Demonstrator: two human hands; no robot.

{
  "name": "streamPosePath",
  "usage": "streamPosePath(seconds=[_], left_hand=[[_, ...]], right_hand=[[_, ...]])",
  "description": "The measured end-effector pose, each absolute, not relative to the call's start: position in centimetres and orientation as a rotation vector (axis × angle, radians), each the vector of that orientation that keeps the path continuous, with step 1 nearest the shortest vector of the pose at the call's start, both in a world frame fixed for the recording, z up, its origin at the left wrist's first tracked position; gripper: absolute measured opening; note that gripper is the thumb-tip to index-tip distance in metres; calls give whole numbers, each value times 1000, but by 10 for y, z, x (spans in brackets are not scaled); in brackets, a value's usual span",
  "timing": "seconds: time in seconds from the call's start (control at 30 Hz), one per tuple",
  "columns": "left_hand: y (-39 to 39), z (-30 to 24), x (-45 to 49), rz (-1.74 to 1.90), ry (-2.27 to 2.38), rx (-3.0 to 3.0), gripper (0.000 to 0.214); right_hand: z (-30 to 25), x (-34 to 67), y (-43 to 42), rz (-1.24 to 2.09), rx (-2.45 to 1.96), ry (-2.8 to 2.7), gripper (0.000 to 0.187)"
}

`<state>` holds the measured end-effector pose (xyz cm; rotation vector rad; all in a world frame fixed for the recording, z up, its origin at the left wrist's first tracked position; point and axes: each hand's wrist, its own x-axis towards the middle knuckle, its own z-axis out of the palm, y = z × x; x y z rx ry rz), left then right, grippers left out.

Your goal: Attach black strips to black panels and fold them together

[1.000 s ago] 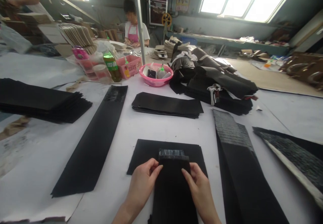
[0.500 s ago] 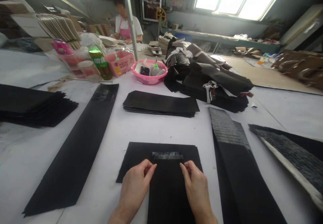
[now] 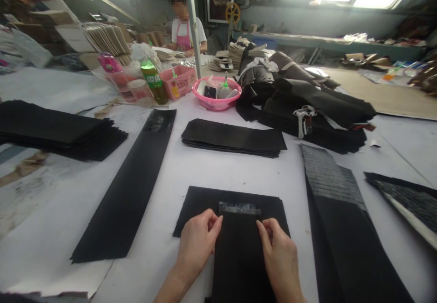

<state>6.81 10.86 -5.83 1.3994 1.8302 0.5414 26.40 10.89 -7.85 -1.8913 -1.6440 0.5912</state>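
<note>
At the near side of the white table [image 3: 232, 175], note the left hand [image 3: 200, 234], closed to a thumb-and-forefinger pinch on the left edge of the narrow black strip [image 3: 241, 253], and the right hand [image 3: 280, 244], in a matching pinch on the opposite edge. Locate the strip between both hands, far end over the wide black panel [image 3: 198, 203]; treat full contact between strip and panel as not determinable from this angle.

Watch for skew of the strip, likely from uneven pull between the two pinches. Guard against smearing or early sticking at the grey streaked band [image 3: 239, 208] across the far end, possibly adhesive-coated. Allow for buckling from slack between the hands, and for panel drift from sideways drag.

Observe matte, straight-cut sheet on strip and panel. Alongside, compare the overlapping long strips [image 3: 351, 230] on the right, ribbed grey at the far ends, with the long black strip [image 3: 126, 189] on the left, glossy at the far end. Beyond, find the flat, layered stack [image 3: 232, 137]; then the round pink basin [image 3: 218, 105], smooth and plastic-looking, beside the loosely folded dark heap [image 3: 317, 98]; farthest, a co-worker [image 3: 186, 32] in a pink apron [image 3: 185, 43].
</note>
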Motion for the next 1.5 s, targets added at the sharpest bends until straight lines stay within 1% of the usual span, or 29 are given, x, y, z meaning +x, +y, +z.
streamPosePath(seconds=[0.33, 0.53, 0.77, 1.07, 1.5], left_hand=[[115, -62, 68, 528, 1840, 1356, 38], [115, -61, 68, 488, 1825, 1346, 39], [116, -62, 68, 419, 1846, 1371, 40], [117, -57, 69, 389, 1864, 1378, 40], [118, -59, 70, 375, 1876, 1394, 39]], right_hand=[[-74, 262, 109, 622, -1969, -1640, 42], [-73, 262, 111, 654, -2041, -1623, 33], [-70, 260, 113, 666, -2084, -1609, 26], [-70, 260, 116, 644, -2081, -1615, 26], [-68, 260, 119, 733, -2166, -1592, 25]])
